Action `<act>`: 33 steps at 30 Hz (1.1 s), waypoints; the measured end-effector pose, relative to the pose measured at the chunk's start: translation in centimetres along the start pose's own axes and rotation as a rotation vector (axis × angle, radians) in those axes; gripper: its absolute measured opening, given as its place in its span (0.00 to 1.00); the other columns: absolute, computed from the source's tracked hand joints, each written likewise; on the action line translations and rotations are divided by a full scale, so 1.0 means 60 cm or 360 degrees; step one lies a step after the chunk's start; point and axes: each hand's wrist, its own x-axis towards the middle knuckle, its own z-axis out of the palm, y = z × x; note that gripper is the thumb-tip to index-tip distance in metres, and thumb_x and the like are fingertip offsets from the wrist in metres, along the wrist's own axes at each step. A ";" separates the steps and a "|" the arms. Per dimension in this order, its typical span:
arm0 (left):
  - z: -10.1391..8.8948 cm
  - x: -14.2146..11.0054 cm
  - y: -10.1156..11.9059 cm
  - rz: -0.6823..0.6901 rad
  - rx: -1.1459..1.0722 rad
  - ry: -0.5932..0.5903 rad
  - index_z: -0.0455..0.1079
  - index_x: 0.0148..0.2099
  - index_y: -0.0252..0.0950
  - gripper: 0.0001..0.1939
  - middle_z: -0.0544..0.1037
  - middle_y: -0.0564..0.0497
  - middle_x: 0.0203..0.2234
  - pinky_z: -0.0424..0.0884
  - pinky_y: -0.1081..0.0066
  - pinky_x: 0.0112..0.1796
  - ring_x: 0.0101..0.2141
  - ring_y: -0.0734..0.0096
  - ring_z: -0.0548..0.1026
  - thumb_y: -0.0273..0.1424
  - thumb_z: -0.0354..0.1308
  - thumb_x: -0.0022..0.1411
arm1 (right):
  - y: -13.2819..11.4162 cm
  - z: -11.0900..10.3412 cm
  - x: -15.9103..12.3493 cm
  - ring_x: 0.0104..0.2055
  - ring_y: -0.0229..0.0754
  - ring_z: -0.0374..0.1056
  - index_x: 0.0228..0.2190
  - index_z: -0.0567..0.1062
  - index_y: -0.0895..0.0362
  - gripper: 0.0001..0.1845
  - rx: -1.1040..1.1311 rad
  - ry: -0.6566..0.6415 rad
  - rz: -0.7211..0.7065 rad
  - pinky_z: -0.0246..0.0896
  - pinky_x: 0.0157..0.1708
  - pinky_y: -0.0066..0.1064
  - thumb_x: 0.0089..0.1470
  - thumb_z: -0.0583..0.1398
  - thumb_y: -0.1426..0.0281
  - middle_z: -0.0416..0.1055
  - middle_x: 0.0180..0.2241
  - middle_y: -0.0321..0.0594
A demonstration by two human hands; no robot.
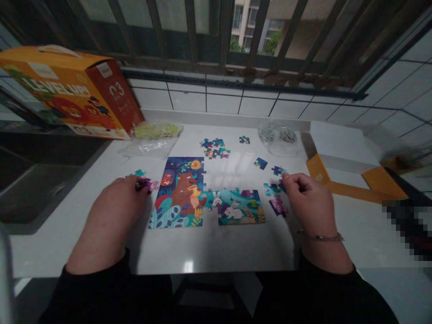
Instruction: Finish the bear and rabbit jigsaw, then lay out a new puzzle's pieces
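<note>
A partly joined jigsaw puzzle [182, 193] lies flat on the counter, with a bear on its left section and white rabbits on its lower right section. At the left, my left hand [116, 209] has its fingers curled in on a purple puzzle piece [152, 185]; a teal puzzle piece [139, 172] shows just beyond the knuckles. My right hand [308, 198] is closed in a pinch at the right, on a puzzle piece mostly hidden by the fingers. Close to those fingertips lie a blue piece [278, 170], a teal piece [271, 189] and a purple piece [278, 206].
Loose pieces [215, 148] are grouped behind the puzzle, with single ones [245, 140] [260, 163] farther right. An orange box [67, 90] stands back left beside a plastic bag [155, 132]. Another bag [278, 137] and an open white-and-orange box [344, 153] are at right.
</note>
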 end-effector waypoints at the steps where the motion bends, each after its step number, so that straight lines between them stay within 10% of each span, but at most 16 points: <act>1: -0.002 -0.001 0.003 -0.0014 0.0015 -0.0019 0.78 0.58 0.28 0.25 0.83 0.31 0.48 0.75 0.54 0.43 0.47 0.39 0.81 0.40 0.48 0.74 | -0.001 -0.001 0.000 0.24 0.40 0.62 0.28 0.81 0.54 0.26 0.0028 0.0050 0.0032 0.50 0.28 0.33 0.66 0.61 0.47 0.67 0.19 0.33; 22: -0.008 -0.030 0.080 0.0429 -0.0078 0.0142 0.79 0.54 0.33 0.22 0.80 0.35 0.49 0.75 0.51 0.55 0.51 0.44 0.78 0.41 0.50 0.76 | -0.007 0.017 0.005 0.25 0.42 0.63 0.27 0.76 0.53 0.24 -0.0007 -0.0093 -0.0071 0.52 0.30 0.33 0.70 0.58 0.52 0.64 0.20 0.32; 28: 0.027 -0.040 0.149 0.1117 -0.0547 0.0115 0.78 0.53 0.39 0.13 0.81 0.39 0.57 0.72 0.49 0.62 0.59 0.49 0.77 0.34 0.54 0.76 | -0.079 0.084 0.070 0.47 0.52 0.74 0.46 0.84 0.57 0.14 -0.0389 -0.0588 -0.0668 0.64 0.51 0.39 0.69 0.62 0.62 0.80 0.44 0.49; 33: 0.045 -0.043 0.170 0.1212 -0.0540 -0.0003 0.78 0.47 0.36 0.10 0.82 0.37 0.53 0.76 0.47 0.59 0.57 0.47 0.79 0.36 0.58 0.76 | -0.146 0.175 0.158 0.55 0.56 0.73 0.56 0.81 0.64 0.24 -0.0589 -0.0710 -0.0628 0.64 0.58 0.41 0.71 0.62 0.57 0.77 0.56 0.61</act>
